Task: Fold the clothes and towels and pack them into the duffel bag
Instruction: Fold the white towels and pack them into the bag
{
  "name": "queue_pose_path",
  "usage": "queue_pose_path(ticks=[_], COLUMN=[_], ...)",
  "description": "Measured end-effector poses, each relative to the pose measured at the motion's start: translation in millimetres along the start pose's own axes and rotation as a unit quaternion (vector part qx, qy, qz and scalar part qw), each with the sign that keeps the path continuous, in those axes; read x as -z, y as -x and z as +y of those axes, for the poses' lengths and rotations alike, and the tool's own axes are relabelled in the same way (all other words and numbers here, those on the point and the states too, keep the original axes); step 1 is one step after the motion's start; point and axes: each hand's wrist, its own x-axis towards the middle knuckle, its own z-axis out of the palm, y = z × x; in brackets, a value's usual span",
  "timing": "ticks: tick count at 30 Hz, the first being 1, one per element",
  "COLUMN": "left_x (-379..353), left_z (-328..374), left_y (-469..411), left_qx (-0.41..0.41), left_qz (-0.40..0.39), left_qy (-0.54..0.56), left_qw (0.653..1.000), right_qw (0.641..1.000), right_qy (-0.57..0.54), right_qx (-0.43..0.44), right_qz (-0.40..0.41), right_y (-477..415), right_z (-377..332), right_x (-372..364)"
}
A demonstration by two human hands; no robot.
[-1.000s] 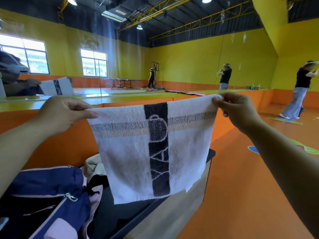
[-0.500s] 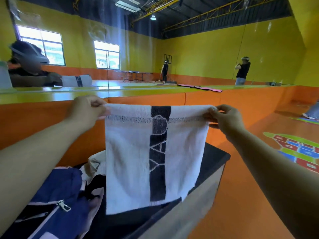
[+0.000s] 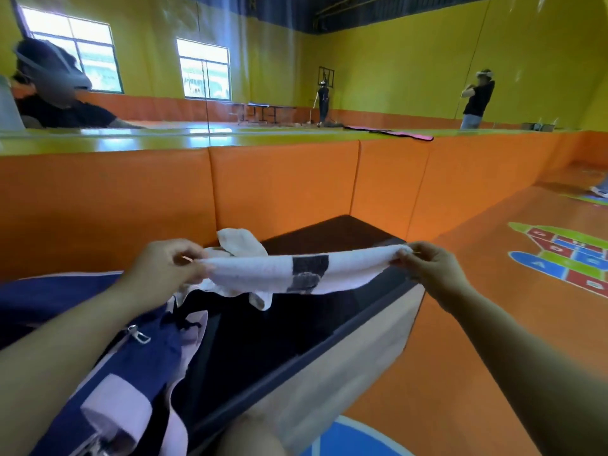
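A white towel [image 3: 263, 273] with a black stripe is stretched nearly flat between my hands, low over the dark table [image 3: 329, 235]. My left hand [image 3: 164, 264] pinches its left end and my right hand [image 3: 427, 266] pinches its right end. The navy duffel bag [image 3: 98, 366] with pale pink trim and a metal zipper pull lies at the lower left under my left forearm. A cream cloth [image 3: 240, 241] lies crumpled on the table behind the towel, partly hidden by it.
An orange padded wall [image 3: 279, 182] with a mirror above it runs behind the table. The table's right edge drops to an orange floor with a painted hopscotch [image 3: 566, 255]. Two people stand far off at the back of the hall.
The towel hung upright at chest height before; both hands have lowered it and swung it level over the table. My view has tilted downward.
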Motion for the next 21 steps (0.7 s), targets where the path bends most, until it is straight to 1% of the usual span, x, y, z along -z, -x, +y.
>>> queue_pose_path(ticks=[2,4,6,8,11,14,17,21], left_x=[-7.5,-11.0,-11.9,-14.2,-24.1,-40.1,-55.6,-72.7], left_z=[-13.4,-22.5,-29.2,-34.4,-43.7,-54.4,-69.8,-93.1], left_y=[8.1,11.5,8.1,0.9,-19.1,-47.9,-82.8,-130.8], left_qx=[0.017,0.015,0.021,0.027,0.042,0.056,0.051,0.074], left_qz=[-0.045,-0.087,-0.109,-0.118,-0.101,-0.055,-0.024,-0.014], left_qy=[-0.022,-0.053,-0.070,-0.060,-0.036,-0.007,-0.031,-0.058], left_qw=[0.999,0.995,0.991,0.991,0.993,0.997,0.998,0.995], right_qw=[1.000,0.999,0.999,0.999,0.998,0.997,0.992,0.982], right_qy=[0.021,0.038,0.029,0.011,0.003,0.051,0.098,0.156], right_qx=[-0.016,-0.024,-0.030,-0.042,-0.067,-0.063,-0.064,-0.093], right_qz=[-0.005,-0.010,-0.019,-0.025,-0.017,0.016,0.041,0.045], right_y=[11.6,18.1,19.0,15.0,-0.1,-25.2,-54.0,-93.5], right_z=[15.2,26.0,32.7,37.8,49.6,64.1,73.2,89.0], right_x=[-6.2,-10.9,-14.8,-19.3,-28.4,-39.1,-51.3,-67.9])
